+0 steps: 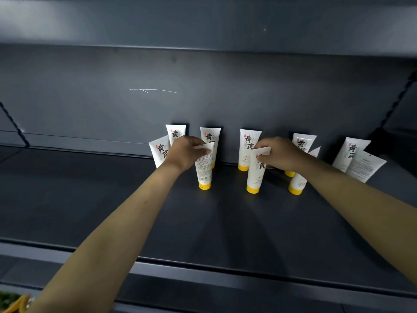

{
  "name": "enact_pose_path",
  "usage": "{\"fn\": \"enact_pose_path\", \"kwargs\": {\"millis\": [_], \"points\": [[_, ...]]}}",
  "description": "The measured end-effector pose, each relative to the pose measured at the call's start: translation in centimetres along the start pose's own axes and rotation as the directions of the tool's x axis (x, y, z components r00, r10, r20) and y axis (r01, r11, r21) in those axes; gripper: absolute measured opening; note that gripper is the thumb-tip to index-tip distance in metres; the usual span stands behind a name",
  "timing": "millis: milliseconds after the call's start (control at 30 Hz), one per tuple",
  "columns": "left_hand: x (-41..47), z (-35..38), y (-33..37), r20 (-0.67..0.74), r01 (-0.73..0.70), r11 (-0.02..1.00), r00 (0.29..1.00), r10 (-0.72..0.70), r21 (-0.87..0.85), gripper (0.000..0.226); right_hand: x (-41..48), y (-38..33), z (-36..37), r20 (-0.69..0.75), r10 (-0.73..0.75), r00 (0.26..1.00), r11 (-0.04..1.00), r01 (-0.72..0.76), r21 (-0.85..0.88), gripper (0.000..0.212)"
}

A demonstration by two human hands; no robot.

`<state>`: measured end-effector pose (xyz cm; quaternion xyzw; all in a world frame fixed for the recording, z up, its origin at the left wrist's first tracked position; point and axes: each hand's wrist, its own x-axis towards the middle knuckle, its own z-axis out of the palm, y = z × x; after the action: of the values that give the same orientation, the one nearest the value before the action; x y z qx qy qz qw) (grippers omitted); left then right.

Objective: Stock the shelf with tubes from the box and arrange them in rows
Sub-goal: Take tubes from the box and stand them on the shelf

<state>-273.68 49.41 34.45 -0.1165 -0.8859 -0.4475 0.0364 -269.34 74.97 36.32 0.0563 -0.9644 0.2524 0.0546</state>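
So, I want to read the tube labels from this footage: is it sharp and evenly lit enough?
Head view: large characters on the back tube read clearly; small print on the tube in the left hand is too fine; the wide lens bows the shelf edges; pale glare on the upper shelf, top left.

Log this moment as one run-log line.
step: arranging front row | left hand: grips barcode-side tube, cap down on shelf | right hand: grips label-side tube, cap down | back-row tubes: standing along rear panel
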Motion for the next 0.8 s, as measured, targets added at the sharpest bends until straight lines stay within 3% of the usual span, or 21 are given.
{"fn": "enact_pose_path", "kwargs": {"millis": [100, 300, 800], "points": [[0.5, 0.1, -0.1, 0.008, -0.001, 1.000, 1.000, 0.001, 0.008, 0.039, 0.0, 0.0, 0.0, 0.019, 0.054, 0.998, 0.997, -0.055, 0.051, 0.033], [1.2, -0.1, 0.1, 0.032, 0.001, 0.999, 0.999, -0.002, 0.047, 0.042, 0.2, -0.2, 0.3, 0.049, 0.004, 0.999, 0.988, -0.011, 0.152, 0.019], [1.4, -0.8, 0.6, 0.045, -0.006, 0.998, 0.999, 0.003, 0.065, 0.041, 0.6, -0.5, 0.6, 0.089, 0.048, 0.995, 0.955, -0.071, 0.289, 0.033]]}}
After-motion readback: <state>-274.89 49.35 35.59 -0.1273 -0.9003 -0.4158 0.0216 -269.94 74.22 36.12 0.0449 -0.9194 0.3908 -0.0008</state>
